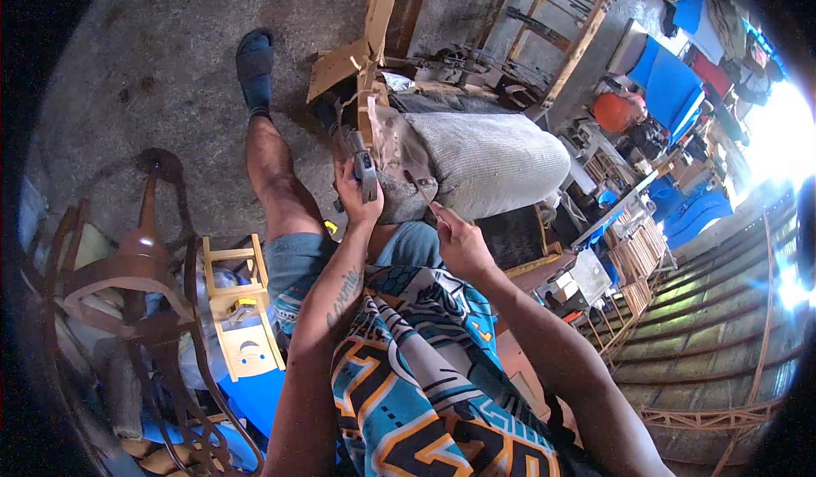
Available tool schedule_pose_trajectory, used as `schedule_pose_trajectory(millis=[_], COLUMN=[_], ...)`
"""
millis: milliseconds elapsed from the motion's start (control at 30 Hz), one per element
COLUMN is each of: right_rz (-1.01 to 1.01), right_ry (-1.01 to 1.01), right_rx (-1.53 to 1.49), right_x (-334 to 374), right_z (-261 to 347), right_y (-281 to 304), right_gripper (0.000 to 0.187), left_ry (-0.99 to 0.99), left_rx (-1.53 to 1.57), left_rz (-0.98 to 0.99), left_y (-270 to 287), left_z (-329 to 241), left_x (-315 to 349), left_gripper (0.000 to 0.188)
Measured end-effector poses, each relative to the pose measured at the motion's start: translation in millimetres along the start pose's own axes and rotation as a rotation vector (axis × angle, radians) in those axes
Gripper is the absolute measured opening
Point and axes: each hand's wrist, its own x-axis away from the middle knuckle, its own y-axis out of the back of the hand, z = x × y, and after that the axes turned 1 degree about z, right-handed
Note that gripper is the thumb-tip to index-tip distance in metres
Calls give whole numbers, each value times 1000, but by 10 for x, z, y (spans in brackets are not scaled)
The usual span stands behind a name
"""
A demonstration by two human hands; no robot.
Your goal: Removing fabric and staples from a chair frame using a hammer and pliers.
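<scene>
My left hand is closed round a grey metal tool shaped like a staple gun, held against the end of an upholstered furniture piece. That piece has a rounded roll covered in light grey ribbed fabric, with worn, brownish padding bared at its near end. Just right of the tool, my right hand is closed on a thin, dark reddish rod-like tool. Its tip points at the lower edge of the padding. My fingers hide the handle. A wooden frame bar rises beyond my left hand.
Wooden chair frames and a small pale wooden chair stand at the left. My foot in a dark slide rests on the concrete floor. Blue sheets, an orange rounded object and stacked wood crowd the right.
</scene>
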Motion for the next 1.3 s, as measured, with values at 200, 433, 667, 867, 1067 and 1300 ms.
schedule_pose_trajectory(millis=[200,433,667,867,1067,1300], right_rz=[-58,-51,111,297,57,-477], right_ry=[23,521,463,105,383,734], right_rx=[-83,83,-376,-855,-1053,-967], right_x=[-212,-144,-200,-329,-688,-927], right_z=[9,287,-465,-606,-650,-1092], right_y=[176,293,857,1060,1296,1692], right_gripper=[36,61,24,22,19,41], left_ry=[351,346,-560,-450,-645,-107], left_rx=[74,341,-500,-909,-883,-520], left_rz=[39,389,687,1186,1208,1022], left_y=[255,160,-472,-808,-1068,-1291], left_z=[-979,-2446,-2171,-2300,-2412,-2300], left_x=[-266,-402,-99,-368,-499,-670], left_gripper=[15,31,59,76,61,43])
